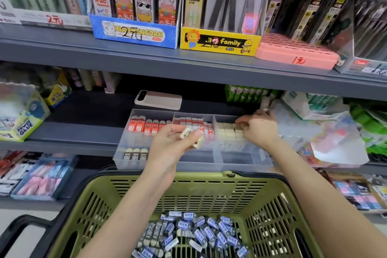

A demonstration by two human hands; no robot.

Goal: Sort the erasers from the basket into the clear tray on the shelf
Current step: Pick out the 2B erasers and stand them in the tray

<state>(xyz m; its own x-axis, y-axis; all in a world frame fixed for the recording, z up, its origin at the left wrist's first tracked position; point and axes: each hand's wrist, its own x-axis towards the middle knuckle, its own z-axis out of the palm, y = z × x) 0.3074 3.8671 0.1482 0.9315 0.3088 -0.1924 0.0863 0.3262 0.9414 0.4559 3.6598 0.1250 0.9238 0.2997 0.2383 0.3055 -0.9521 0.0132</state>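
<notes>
A clear divided tray (236,164) sits on the middle shelf, with red erasers at its left, red-and-white ones in the middle and cream erasers (227,131) in its right compartment. My left hand (170,145) holds two small cream erasers (191,136) in front of the tray's middle. My right hand (258,128) reaches into the right compartment, fingertips on the cream erasers there. Below, a green basket (188,192) holds several blue-and-white and grey erasers (201,234).
A pink phone (158,100) lies on the shelf behind the tray. Glue boxes (19,115) stand at the left, green packs and plastic bags (326,132) at the right. Boxes of pencil leads fill the upper shelf. More stationery trays sit on the lower shelf.
</notes>
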